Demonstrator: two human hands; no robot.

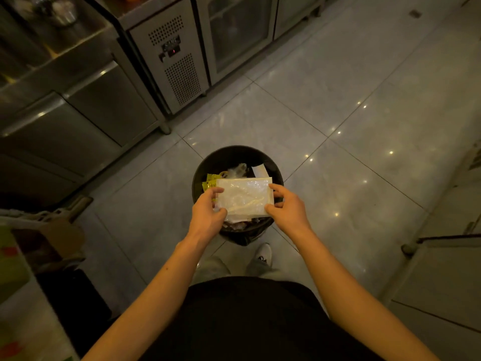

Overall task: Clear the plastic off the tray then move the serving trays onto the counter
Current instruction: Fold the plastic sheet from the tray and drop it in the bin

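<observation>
Fingers of the left hand and right hand pinched opposite edges of the folded plastic, held between them directly above the black bin of rubbish.

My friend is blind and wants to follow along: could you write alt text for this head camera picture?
Seen from above, a person's left hand and right hand hold a flat piece of clear plastic by its side edges over a round black trash bin already holding yellow wrappers and other litter. The bin stands on a pale tiled floor beside stainless steel kitchen cabinets.
</observation>
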